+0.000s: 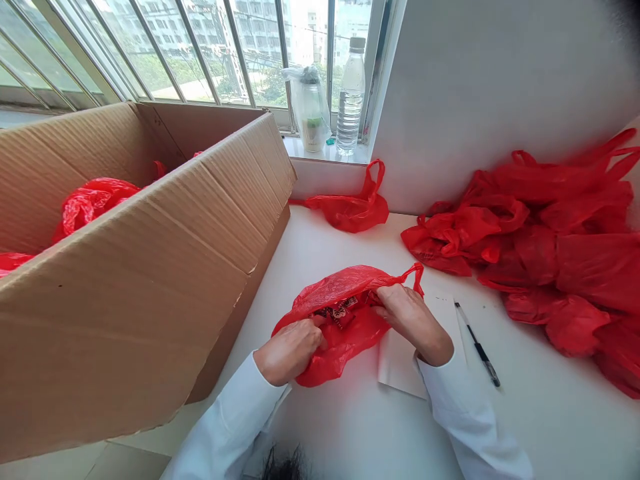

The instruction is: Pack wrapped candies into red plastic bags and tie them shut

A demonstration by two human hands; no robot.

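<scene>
A red plastic bag lies on its side on the white table, its mouth spread toward me. Inside it are small items with dark and white printing, too crumpled over to name. My left hand is closed on the near left rim of the bag, with the thumb and fingers curled into the mouth. At the right end, my right hand grips the bag by its mouth beside a knotted-looking handle, its fingertips partly hidden inside the red plastic.
A large open cardboard box with red bags inside stands at the left. Red bags pile up at the right. Another red bag lies behind. White paper, a pen and a sill bottle are nearby.
</scene>
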